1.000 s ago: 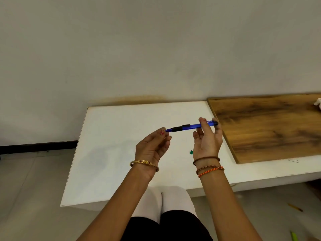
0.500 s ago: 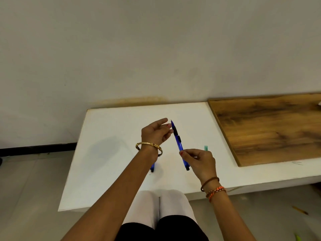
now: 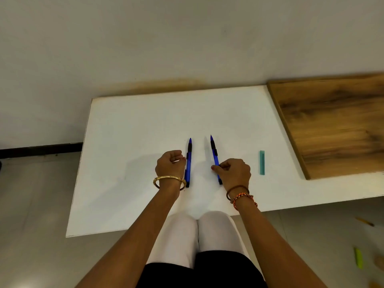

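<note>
Two blue pens with black grips lie side by side on the white table (image 3: 135,142), tips pointing away from me. My left hand (image 3: 170,165) sits on the table right beside the left blue pen (image 3: 188,163). Its fingers are curled and the fingertips meet the barrel. My right hand (image 3: 234,173) pinches the lower half of the right blue pen (image 3: 214,151), which rests on the table and leans slightly left at the tip. The right hand hides part of that pen's barrel.
A small teal cap-like piece (image 3: 262,162) lies to the right of my right hand. A wooden board (image 3: 332,121) covers the table's right end. On the floor at the right are a green marker (image 3: 358,257) and a yellow pencil (image 3: 364,221). A wall runs behind the table.
The right hand has lowered the pen from the air onto the table beside the other pen. The left hand let go of its tip and came down next to the left pen.
</note>
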